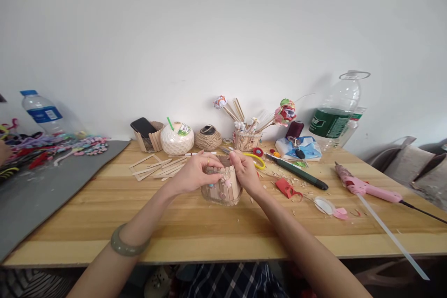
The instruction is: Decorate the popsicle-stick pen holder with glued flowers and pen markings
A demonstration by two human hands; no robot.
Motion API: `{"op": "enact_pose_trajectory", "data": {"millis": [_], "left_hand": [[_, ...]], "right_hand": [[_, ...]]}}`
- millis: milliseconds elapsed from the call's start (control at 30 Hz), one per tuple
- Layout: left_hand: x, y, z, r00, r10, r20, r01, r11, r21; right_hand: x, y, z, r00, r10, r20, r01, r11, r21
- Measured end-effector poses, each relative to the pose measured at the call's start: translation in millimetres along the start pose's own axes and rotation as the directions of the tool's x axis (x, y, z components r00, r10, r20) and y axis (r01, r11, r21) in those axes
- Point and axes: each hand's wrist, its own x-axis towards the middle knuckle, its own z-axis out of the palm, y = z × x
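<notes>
A small round holder clad in upright wooden craft sticks [223, 191] stands on the wooden table [195, 233], with small pink decorations on its side. My left hand [195, 172] grips its left side and rim. My right hand [245, 171] holds its right side, fingertips pressing at the top front of the sticks. Both hands touch the holder from above.
Loose craft sticks [157, 167] lie left of the holder. Behind are a coconut [177, 138], twine ball [208, 138], stick cup with paper flowers [247, 139], yellow scissors [256, 158]. Right: a knife [300, 173], pink glue gun [363, 188], big bottle [335, 111]. Grey mat [42, 191] left.
</notes>
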Motion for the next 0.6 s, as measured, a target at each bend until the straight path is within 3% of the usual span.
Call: {"op": "enact_pose_trajectory", "data": {"millis": [267, 600], "left_hand": [[1.1, -1.8, -0.2, 0.999, 0.035, -0.029, -0.033, 0.998, 0.06], [-0.1, -1.3, 13.3, 0.979, 0.112, -0.171, -0.087, 0.985, 0.149]], "right_hand": [[1.5, 0.0, 1.8, 1.0, 0.025, -0.012, -0.025, 1.0, 0.007], [2.2, -1.3, 2.1, 0.997, 0.066, -0.031, -0.066, 0.998, 0.025]]}}
